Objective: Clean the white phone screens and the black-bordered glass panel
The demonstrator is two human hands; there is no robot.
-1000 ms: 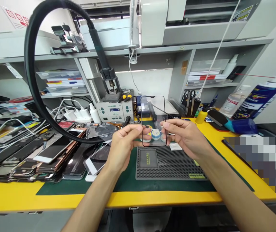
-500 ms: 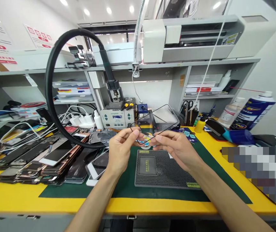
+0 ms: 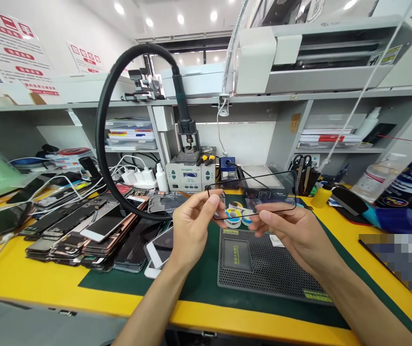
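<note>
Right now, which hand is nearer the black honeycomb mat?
The right hand is nearer: it is over the upper right part of the mat. The left hand is beyond the mat's left edge. Both hold a black-framed phone glass.

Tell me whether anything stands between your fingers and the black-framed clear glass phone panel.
Nothing visible does: the fingers of the bare left hand and the fingers of the bare right hand touch the black-framed clear glass panel directly.

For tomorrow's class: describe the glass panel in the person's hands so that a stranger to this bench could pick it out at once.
On the yellow workbench, find the green mat. Above it, the left hand and right hand hold up a phone screen glass. Unlike the phones piled nearby, it is see-through, with a thin black border.
</note>
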